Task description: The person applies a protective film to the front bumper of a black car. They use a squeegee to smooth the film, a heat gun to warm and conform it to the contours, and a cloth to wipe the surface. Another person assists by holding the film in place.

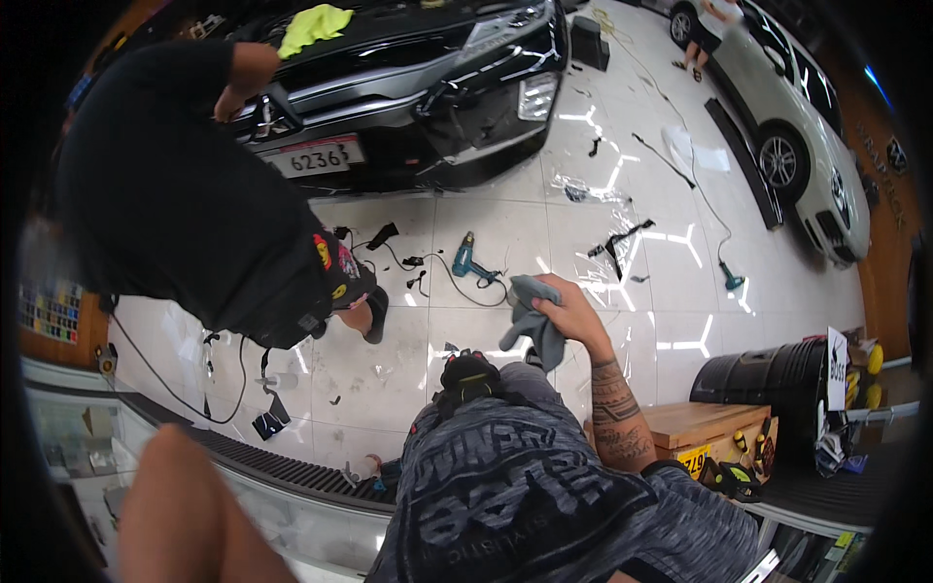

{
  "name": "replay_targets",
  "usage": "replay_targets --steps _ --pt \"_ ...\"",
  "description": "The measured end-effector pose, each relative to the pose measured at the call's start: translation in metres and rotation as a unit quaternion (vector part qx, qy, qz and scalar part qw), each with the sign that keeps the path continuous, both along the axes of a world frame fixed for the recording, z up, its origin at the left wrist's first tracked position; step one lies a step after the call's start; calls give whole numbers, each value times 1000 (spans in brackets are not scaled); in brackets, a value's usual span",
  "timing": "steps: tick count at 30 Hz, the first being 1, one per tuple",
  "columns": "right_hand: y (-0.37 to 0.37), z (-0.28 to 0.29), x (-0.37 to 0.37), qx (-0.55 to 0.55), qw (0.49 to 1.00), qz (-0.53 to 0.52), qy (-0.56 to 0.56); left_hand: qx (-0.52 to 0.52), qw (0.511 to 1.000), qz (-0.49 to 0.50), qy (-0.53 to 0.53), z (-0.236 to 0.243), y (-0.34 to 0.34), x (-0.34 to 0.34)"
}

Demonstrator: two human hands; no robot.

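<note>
My right hand (569, 309) is closed on a grey cloth (535, 321), which hangs folded from the fingers above the tiled floor. My left arm (185, 505) rises bent and blurred at the lower left; its hand is outside the picture. Beyond the cloth, slightly to the left, a teal heat gun (468, 258) lies on the floor with its cord curling beside it. Farther ahead stands the front of a black car (486, 107), its bumper and number plate facing me. A tool bag (468, 374) sits against my waist.
A person in black (185, 185) leans over the car at left; a yellow-green cloth (313, 29) lies on its hood. Dark scraps (617, 248) and cords litter the floor. At right are a second teal tool (731, 277), a white car (792, 126), a wooden box (705, 425) and a black drum (763, 384).
</note>
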State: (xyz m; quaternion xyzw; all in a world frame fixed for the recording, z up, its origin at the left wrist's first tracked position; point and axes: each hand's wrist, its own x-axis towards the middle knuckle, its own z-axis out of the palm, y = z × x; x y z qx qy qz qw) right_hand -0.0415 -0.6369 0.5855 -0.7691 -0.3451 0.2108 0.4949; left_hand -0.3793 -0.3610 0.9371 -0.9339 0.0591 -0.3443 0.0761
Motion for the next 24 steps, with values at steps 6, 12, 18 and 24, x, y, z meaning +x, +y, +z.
replay_targets --steps 6,12,18,24 --pt "-32 -12 49 73 994 -36 -78 -329 939 89 41 -108 -62 183" --pt "-70 -24 103 135 980 -45 143 -679 715 -5 165 -360 -181 318" --pt "-36 -55 121 237 910 -77 332 -811 566 19 150 -399 -198 364" --pt "29 -76 142 203 887 -88 405 -829 552 73 51 -428 -163 396"
